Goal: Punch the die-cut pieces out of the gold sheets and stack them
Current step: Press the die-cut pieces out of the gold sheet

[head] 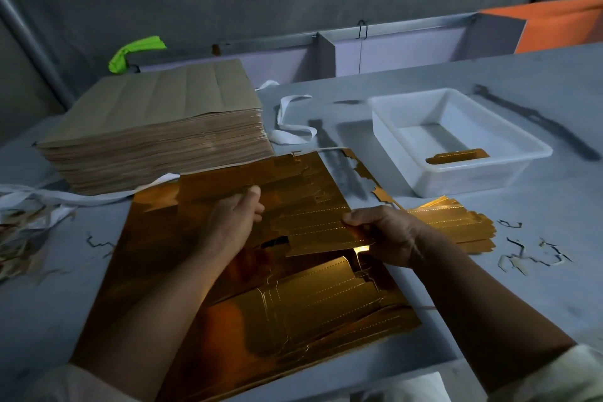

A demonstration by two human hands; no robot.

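table (522, 287): grey-blue worktop, scuffed with dark marks; carries everything below
gold sheets (137, 271): lie flat, shiny side up, at the near middle of the table, under both forearms; dashed die-cut lines show on the near part
brown stack (156, 127): thick block of sheets, dull brown side up, far left; its near corner sits just beside the gold sheets
tub (473, 176): white plastic, far right, well apart from the brown stack
lifted sheet (293, 186): gold, raised off the flat sheets and tilted between the hands; its far right edge is ragged where shapes are out
pile (456, 222): punched gold pieces on the table, just right of the right hand, near the tub
left hand (235, 219): grasps the lifted sheet, thumb on top, fingers hidden beneath
right hand (388, 232): pinches the right edge of a piece
piece (319, 232): dashed-line gold shape, partly free of the lifted sheet
strips (290, 127): white, looped, between brown stack and tub
scraps (528, 258): thin offcuts scattered right of the pile
tub piece (456, 156): one gold piece inside the tub, at its near wall
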